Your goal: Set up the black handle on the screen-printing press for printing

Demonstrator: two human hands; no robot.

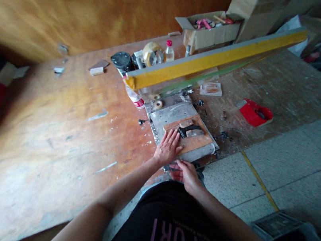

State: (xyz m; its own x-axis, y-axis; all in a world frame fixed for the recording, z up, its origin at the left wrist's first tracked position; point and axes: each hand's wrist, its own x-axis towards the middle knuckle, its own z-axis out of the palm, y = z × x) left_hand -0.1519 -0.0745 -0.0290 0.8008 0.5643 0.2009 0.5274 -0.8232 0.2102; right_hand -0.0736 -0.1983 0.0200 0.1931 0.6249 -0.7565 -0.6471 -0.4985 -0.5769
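1. The left hand (pixel 168 148) is laid flat, palm down, with the fingers stretched out and nothing gripped. The near left part of a brown board (pixel 194 145) is covered by it, and the fingertips are pointed away from the body.
2. The right hand (pixel 187 175) is held lower, just beside the near edge of the grey plate (pixel 169 113), with its fingers partly bent. Whether anything thin is pinched there honestly can't be made out, it's too small and blurry.
3. So, the board: it's laid on top of the plate, which is set on the big worn wooden table (pixel 57 121), right by the table's near edge.
4. On the board, a black-handled tool (pixel 189 128) is placed just beside the left fingertips, and a small block (pixel 186 123) is parked right behind it.
5. Two tape rolls are left at the plate's far end, the nearer tape roll (pixel 158 104) being easier to spot.
6. Beyond all that, a long yellow bar (pixel 210 67) is slanted across the view. A red tape dispenser (pixel 256 113) is left lying over to the right, well apart from both hands.
7. Farther back, a pink-capped bottle (pixel 169 52) and a cardboard box (pixel 210 37) full of odds and ends can be seen.
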